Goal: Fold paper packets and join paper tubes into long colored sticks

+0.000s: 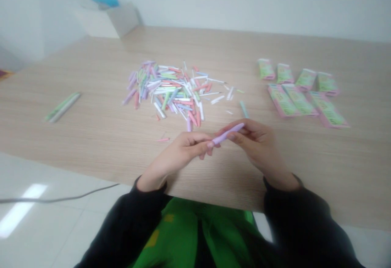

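Observation:
A purple pen point(227, 134) is held between both hands above the front of the table. My left hand point(186, 148) pinches its lower left end, and my right hand point(256, 143) grips it near the upper right end with thumb and fingers. Just beyond the hands lies a loose heap of pen parts point(174, 88) in purple, white, green, red and blue. A teal pen part point(244, 109) rests on the table right behind my right hand. Small marks on the held pen are too blurred to make out.
Several pink and green packets point(284, 101) lie in two rows at the right of the wooden table point(305, 162). Two pens point(63, 107), green and white, lie at the left. A white box point(113, 19) with something blue stands at the back left. A cable point(67, 198) crosses the floor.

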The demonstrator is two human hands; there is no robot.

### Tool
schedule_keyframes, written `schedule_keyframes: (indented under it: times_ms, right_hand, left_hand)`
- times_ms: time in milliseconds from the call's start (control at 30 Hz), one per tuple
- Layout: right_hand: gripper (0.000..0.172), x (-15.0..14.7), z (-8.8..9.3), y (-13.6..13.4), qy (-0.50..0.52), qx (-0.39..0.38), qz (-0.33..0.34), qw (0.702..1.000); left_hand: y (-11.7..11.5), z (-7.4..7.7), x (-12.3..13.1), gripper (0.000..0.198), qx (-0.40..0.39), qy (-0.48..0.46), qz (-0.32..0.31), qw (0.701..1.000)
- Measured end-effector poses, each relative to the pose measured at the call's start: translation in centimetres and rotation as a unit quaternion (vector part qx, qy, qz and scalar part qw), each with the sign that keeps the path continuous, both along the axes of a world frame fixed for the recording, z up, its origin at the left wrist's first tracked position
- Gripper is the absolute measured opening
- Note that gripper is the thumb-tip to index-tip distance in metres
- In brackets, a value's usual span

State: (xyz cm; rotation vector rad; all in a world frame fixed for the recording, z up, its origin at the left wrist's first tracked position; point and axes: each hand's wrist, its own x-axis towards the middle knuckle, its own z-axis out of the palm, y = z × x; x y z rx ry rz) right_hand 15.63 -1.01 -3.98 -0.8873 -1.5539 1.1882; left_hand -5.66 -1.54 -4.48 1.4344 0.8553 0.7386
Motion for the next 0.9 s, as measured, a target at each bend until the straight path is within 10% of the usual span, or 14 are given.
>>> schedule_keyframes:
  times_ms: [433,700,900]
  right_hand:
    - [0.021,-0.2,0.0,0.4,0.009,-0.008,-0.032,0.999]
    - [0.019,0.0,0.1,0.4,0.033,-0.004,-0.031,0.999]
    - [0.017,0.1,-0.4,0.4,0.017,-0.001,-0.05,0.999]
  left_hand:
    - [-0.9,-1.2,0.9,0.035,-0.111,-0.147,-0.11,0.977]
    - [-0.3,-0.8,0.4,0.024,0.01,-0.043,-0.094,0.995]
    - [-0.6,-0.9,0.9,0.028,-0.042,-0.049,-0.083,0.994]
